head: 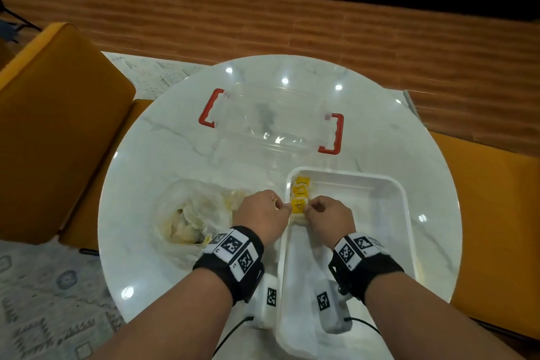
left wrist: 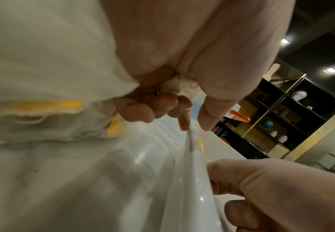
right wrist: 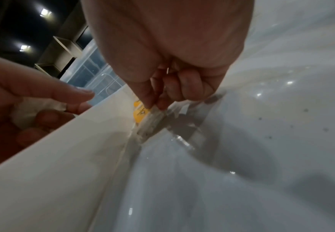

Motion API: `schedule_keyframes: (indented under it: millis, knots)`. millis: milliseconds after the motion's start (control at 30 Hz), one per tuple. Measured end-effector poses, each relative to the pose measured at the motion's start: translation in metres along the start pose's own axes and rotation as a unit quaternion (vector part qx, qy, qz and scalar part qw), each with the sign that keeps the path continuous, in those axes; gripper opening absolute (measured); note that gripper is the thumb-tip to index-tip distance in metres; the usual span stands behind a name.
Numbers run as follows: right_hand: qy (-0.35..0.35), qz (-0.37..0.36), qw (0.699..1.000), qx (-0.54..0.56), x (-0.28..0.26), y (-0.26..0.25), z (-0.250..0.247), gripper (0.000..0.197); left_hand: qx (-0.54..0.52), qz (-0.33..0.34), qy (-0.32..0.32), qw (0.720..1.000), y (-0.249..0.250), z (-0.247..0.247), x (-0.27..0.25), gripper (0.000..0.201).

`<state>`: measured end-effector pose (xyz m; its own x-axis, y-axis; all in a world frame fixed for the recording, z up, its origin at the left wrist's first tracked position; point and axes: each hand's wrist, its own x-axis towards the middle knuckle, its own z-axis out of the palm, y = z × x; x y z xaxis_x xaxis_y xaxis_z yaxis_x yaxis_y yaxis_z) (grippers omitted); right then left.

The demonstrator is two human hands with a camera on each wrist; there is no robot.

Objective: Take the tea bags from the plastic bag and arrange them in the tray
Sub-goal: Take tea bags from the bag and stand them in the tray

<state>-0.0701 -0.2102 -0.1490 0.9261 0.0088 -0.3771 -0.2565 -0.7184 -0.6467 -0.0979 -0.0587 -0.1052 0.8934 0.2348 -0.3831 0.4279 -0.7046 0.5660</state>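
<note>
While my right hand [head: 327, 215] pinches a tea bag [head: 298, 207] against the tray [head: 403, 193] left wall and my left hand [head: 263, 213] clutches another, releasing carelessly could topple the row.

Ceiling spotlights are glaring off the round white marble bench [head: 181, 131]; wrist views are blurring, and wide-angle distortion is bending edges.
</note>
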Motion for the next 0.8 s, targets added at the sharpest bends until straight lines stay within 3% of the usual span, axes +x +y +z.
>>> schedule_keyframes:
  millis: [367,433,467,500,567,600,633,700,800]
  knots:
    - [0.007,0.037,0.999,-0.003,0.003,-0.007,0.004,0.007,-0.003,0.011,0.0,1.0,-0.002,-0.005,0.0,0.026]
    - [0.025,0.027,0.999,0.026,-0.002,-0.01,-0.003,0.011,-0.05,0.02,0.009,0.999,-0.002,-0.011,-0.002,0.038]
    - [0.038,0.007,0.998,0.047,-0.007,-0.013,-0.009,0.012,-0.122,0.011,-0.006,0.992,-0.003,-0.015,-0.003,0.046]
    - [0.048,-0.024,0.996,0.078,-0.012,-0.016,-0.016,0.011,-0.235,-0.02,-0.046,0.971,-0.002,-0.019,-0.004,0.054]
    - [0.036,-0.09,0.983,0.153,-0.022,-0.029,-0.029,0.006,-0.457,-0.097,-0.157,0.87,0.002,-0.027,-0.008,0.07]
    - [0.012,-0.118,0.976,0.181,-0.028,-0.035,-0.035,0.005,-0.525,-0.115,-0.201,0.819,0.003,-0.03,-0.009,0.078]
    - [-0.019,-0.143,0.971,0.191,-0.031,-0.041,-0.04,0.008,-0.559,-0.119,-0.232,0.787,0.004,-0.032,-0.01,0.085]
    - [-0.075,-0.172,0.968,0.165,-0.036,-0.049,-0.047,0.015,-0.574,-0.098,-0.268,0.768,0.008,-0.034,-0.013,0.095]
    - [-0.11,-0.169,0.971,0.128,-0.038,-0.055,-0.052,0.014,-0.558,-0.073,-0.278,0.778,0.018,-0.033,-0.017,0.097]
